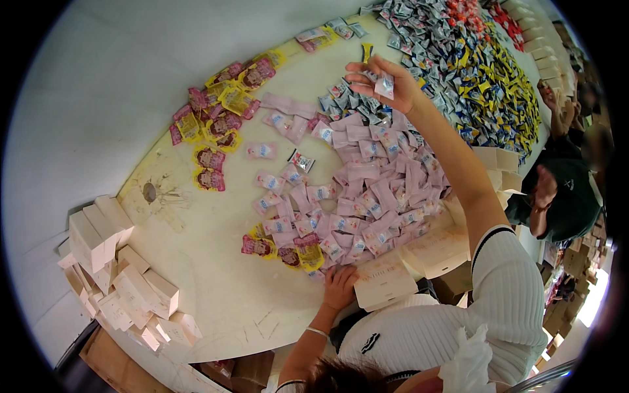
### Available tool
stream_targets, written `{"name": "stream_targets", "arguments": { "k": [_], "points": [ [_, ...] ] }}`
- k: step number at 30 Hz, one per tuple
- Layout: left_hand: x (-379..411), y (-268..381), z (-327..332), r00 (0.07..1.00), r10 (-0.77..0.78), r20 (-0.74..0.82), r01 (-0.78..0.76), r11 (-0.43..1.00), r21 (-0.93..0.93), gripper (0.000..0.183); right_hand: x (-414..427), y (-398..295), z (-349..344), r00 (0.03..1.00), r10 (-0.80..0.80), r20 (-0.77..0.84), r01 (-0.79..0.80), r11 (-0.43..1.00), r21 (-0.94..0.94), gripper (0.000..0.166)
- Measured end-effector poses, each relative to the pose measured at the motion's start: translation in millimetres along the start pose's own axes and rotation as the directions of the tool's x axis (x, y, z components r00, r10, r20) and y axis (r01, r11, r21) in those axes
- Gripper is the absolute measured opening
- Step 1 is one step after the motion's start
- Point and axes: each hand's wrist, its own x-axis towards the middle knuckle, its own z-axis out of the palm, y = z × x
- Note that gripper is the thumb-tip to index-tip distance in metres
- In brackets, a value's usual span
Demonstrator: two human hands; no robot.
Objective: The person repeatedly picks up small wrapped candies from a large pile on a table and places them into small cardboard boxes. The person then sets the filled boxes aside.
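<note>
My right hand (388,83) is raised over the far part of the table (216,294), its fingers around a small shiny sachet (385,86). Below it lies a heap of silver-grey sachets (361,105). A wide pile of pale pink packets (363,172) spreads towards me. My left hand (340,285), with a band at the wrist, rests at the pile's near edge, against the left end of a cream paperboard box (385,282); its grip cannot be made out. Yellow-and-magenta packets (300,253) lie just beyond that hand. A single black-and-white sachet (300,161) lies left of the pile.
More yellow-and-magenta packets (223,118) lie along the far left edge. Cream boxes (128,285) are stacked at the left, near a hole (149,192) in the tabletop. Large heaps of yellow, blue and silver sachets (491,88) fill the right. A co-worker in dark clothing (565,196) is beyond.
</note>
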Motion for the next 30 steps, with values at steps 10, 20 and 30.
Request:
{"name": "stream_targets", "arguments": {
  "k": [10, 20, 30],
  "points": [
    [0.4, 0.3, 2.7, 1.0, -0.007, -0.023, 0.007, 1.0, 0.006, 0.032, -29.6, -14.2, 53.2, 0.979, 0.188, -0.076, -0.203, 0.919, -0.338, 0.048],
    [0.5, -0.1, 3.9, 1.0, 0.005, -0.024, -0.005, 1.0, -0.001, 0.029, -62.1, -84.5, -67.8, 0.89, -0.29, -0.352, -0.386, -0.066, -0.92, 0.021],
    [1.0, 1.5, 1.4, 0.999, 0.004, -0.033, -0.003, 1.0, 0.021, 0.035, -40.8, -9.3, -22.8, 0.962, -0.113, -0.249, -0.274, -0.374, -0.886, 0.045]
  ]
}}
